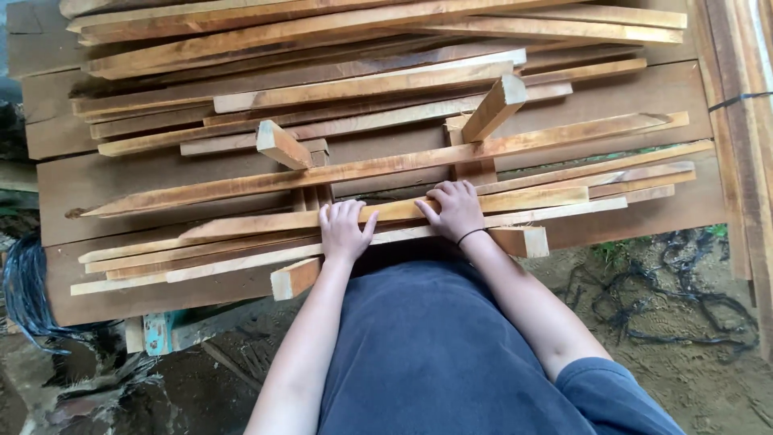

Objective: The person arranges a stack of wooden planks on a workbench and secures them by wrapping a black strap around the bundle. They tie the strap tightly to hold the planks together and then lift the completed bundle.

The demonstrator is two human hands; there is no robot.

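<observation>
- The wooden slat [386, 211] is partly covered by the left hand [344, 232] and right hand [456, 211].
- The long boards [725, 121] at the stack's right edge run out of frame.
- The black cable bundle [24, 290] is cut off at left.

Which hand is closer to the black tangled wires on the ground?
The right hand. It rests on the wood strips with the wires off to its right. The left hand sits further away, on the same strips.

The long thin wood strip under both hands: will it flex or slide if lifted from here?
The strip looks long and slender, so its ends would probably sag. It lies loosely on other slats, so it may slide easily.
</observation>
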